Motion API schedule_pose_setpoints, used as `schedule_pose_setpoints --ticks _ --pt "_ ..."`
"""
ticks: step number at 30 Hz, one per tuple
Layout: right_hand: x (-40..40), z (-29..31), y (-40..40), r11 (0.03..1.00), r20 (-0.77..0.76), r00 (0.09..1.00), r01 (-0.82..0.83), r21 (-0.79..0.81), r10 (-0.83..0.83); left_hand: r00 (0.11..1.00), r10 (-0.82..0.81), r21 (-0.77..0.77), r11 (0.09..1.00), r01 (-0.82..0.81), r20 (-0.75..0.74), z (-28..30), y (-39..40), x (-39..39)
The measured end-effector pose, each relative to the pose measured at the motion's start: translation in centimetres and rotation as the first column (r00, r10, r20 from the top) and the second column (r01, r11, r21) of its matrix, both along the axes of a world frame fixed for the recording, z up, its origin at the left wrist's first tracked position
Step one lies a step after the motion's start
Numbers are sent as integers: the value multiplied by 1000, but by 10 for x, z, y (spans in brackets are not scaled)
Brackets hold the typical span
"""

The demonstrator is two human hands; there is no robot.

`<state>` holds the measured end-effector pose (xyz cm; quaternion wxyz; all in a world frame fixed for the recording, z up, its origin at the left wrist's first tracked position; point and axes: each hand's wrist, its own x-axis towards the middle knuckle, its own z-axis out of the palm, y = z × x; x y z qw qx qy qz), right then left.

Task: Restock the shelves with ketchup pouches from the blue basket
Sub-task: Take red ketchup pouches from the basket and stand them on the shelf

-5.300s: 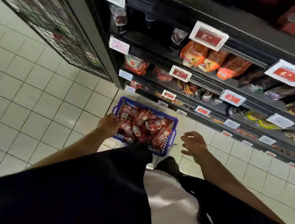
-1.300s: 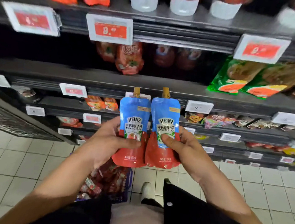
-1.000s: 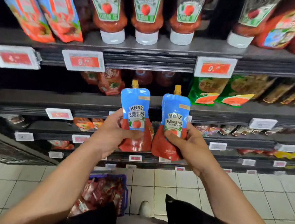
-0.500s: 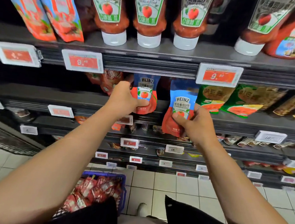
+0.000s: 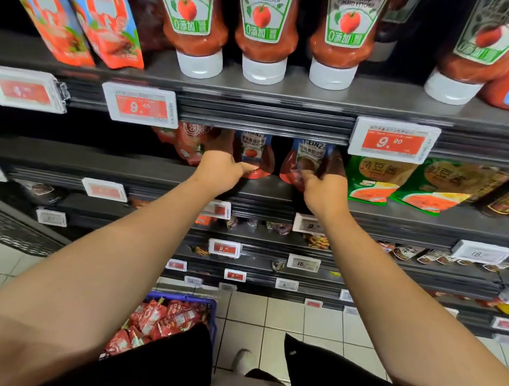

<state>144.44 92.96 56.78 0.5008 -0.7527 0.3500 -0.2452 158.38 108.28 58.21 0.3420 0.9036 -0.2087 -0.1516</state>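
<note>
Two blue-and-red ketchup pouches stand upright on the dark middle shelf (image 5: 127,164), under the upper shelf's edge. My left hand (image 5: 221,169) grips the left ketchup pouch (image 5: 253,153) at its lower part. My right hand (image 5: 324,183) grips the right ketchup pouch (image 5: 304,163) near its base. The tops of both pouches are hidden behind the upper shelf rail. The blue basket (image 5: 212,311) sits on the tiled floor below my left arm, with several red pouches (image 5: 161,322) in it.
Upside-down ketchup bottles (image 5: 261,32) line the upper shelf, with price tags (image 5: 139,107) on its rail. Red pouches (image 5: 190,145) stand left of my left hand and green sauce packs (image 5: 376,178) right of my right hand. Lower shelves hold small packets.
Both hands have pushed their pouches further in under the upper shelf, and the pouches now stand on the middle shelf. The camera has moved closer to the shelves.
</note>
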Motion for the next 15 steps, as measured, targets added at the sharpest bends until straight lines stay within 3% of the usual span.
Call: schedule_pose_setpoints --ticks 7,11,15 --pt "-3 3 0 986 -150 985 -107 -125 88 995 -15 -168 985 31 94 -8 -3 -11" --pt "-3 4 3 976 -239 970 -86 -199 37 974 70 -5 997 -71 214 -15 -7 -20" --pt "-5 2 13 975 -243 970 -35 -221 -20 948 173 -47 985 -166 269 -20 -11 -39"
